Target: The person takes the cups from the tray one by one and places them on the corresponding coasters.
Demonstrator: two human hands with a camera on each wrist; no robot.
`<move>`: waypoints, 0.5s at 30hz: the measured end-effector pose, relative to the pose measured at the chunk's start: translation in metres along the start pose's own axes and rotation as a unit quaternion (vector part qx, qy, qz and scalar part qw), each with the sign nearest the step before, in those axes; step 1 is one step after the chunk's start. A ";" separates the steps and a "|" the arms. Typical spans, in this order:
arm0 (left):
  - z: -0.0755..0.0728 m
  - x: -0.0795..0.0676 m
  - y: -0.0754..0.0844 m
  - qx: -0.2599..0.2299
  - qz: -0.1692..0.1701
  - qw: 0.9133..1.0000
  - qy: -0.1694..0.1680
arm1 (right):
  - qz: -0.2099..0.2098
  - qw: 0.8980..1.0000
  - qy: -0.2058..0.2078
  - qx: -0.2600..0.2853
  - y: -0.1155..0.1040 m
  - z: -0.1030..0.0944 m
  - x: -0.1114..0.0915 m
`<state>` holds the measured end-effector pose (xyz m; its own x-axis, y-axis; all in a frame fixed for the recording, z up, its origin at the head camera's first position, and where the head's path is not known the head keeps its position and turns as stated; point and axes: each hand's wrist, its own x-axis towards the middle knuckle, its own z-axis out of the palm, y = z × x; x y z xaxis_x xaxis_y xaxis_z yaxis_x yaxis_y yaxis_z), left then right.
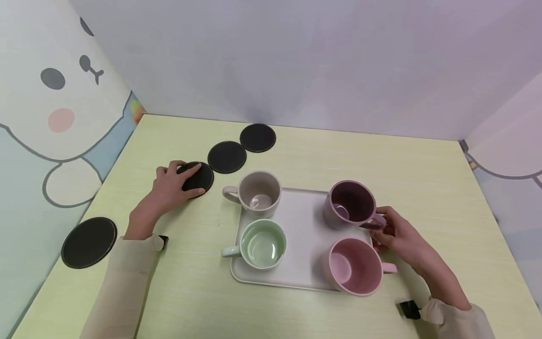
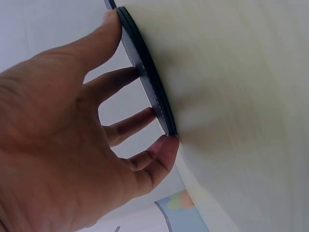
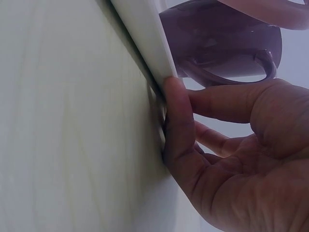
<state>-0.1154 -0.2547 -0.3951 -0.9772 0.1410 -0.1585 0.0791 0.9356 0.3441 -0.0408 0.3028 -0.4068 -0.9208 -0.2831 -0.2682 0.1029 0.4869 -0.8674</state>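
Note:
My left hand (image 1: 171, 186) spans a round black coaster (image 1: 202, 176) on the table at the left. In the left wrist view, the thumb and outer fingers (image 2: 164, 150) hold opposite edges of this coaster (image 2: 161, 104), with the other fingertips on its face. My right hand (image 1: 398, 235) grips the right edge of a white tray (image 1: 302, 221), fingers curled at its rim. Above those fingers is the handle of a dark purple mug (image 1: 338, 217). A pink mug (image 1: 355, 266), a light green mug (image 1: 263, 244) and a beige mug (image 1: 259, 192) share the tray.
Two more black coasters (image 1: 227, 157) continue the diagonal row toward the back wall (image 1: 296, 66). Another black coaster (image 1: 89, 242) lies by the table's left edge. Cartoon-printed panels (image 1: 59, 99) flank the table (image 1: 195, 301), and the green and beige mugs' handles point left.

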 end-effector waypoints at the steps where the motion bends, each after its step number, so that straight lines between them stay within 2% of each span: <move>1: 0.000 0.000 0.000 0.000 0.001 1.000 0.000 | 0.001 1.000 0.001 0.000 0.000 0.000 0.000; 7: 0.000 -0.001 -0.003 -0.002 0.012 1.000 -0.001 | 0.006 1.000 0.006 -0.001 0.001 0.001 0.000; 11: 0.000 -0.002 -0.008 -0.008 0.035 0.999 0.008 | 0.004 1.000 0.007 -0.001 0.001 0.001 0.000; 15: -0.003 -0.010 -0.010 -0.014 0.035 0.999 0.013 | 0.001 1.000 0.007 0.000 0.000 0.000 -0.001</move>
<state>-0.1075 -0.2666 -0.3939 -0.9746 0.1960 -0.1087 0.1417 0.9146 0.3786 -0.0400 0.3027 -0.4071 -0.9261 -0.2697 -0.2637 0.1050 0.4871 -0.8670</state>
